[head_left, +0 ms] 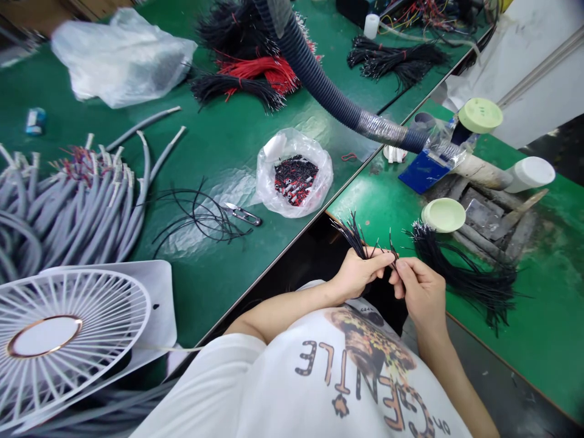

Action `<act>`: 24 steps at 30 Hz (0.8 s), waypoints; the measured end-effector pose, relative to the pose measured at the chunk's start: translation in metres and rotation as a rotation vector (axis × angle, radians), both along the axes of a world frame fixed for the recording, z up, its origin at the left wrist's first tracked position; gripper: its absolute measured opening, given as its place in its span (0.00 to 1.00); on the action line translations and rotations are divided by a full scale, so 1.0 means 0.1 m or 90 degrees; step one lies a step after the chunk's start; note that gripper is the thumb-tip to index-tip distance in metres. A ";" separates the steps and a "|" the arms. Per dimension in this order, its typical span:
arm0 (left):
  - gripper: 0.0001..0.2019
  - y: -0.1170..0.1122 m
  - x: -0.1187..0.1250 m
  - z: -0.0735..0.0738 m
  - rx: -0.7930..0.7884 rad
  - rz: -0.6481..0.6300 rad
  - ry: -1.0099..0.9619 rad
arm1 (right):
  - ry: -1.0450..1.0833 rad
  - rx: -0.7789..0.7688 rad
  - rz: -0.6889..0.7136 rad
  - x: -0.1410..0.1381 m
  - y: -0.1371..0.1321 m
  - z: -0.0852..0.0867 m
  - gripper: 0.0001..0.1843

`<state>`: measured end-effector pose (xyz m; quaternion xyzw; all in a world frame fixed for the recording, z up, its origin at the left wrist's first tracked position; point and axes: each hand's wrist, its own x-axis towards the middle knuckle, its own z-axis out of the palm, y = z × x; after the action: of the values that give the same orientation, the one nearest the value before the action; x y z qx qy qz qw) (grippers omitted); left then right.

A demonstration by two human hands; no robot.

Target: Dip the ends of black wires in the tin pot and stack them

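My left hand (360, 274) is closed around a bundle of thin black wires (352, 236), whose pale stripped tips fan out above the fingers. Close beside it, my right hand (418, 286) pinches a few black wires (393, 246) between thumb and fingers, with the two hands nearly touching. Both are held over the gap in front of my body. To the right, another bundle of black wires (474, 277) lies on the green bench, with its silvery ends by a pale green round lid (443, 215).
A clear bag of small black and red parts (295, 179) sits beside snips (244, 213) and loose black wires (196, 216). Thick grey cables (86, 207) and a white fan (75, 347) occupy the left. A ribbed hose (328, 91) crosses above the table towards a blue box (423, 172).
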<state>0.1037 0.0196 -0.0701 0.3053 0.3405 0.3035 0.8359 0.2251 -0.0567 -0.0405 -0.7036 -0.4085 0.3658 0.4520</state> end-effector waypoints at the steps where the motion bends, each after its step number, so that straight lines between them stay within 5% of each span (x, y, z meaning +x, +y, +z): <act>1: 0.24 0.00 0.00 0.00 0.003 0.000 0.002 | 0.000 0.001 0.001 0.00 0.00 0.00 0.19; 15: 0.26 -0.03 0.03 -0.02 0.029 0.021 0.018 | -0.050 0.025 -0.025 -0.03 0.00 -0.02 0.17; 24: 0.26 0.00 0.02 -0.01 0.012 0.034 0.046 | -0.157 0.013 0.036 0.04 -0.05 -0.06 0.16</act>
<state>0.1053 0.0196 -0.0706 0.3150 0.3754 0.3176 0.8118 0.2292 -0.0619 -0.0461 -0.7267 -0.4844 0.2849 0.3950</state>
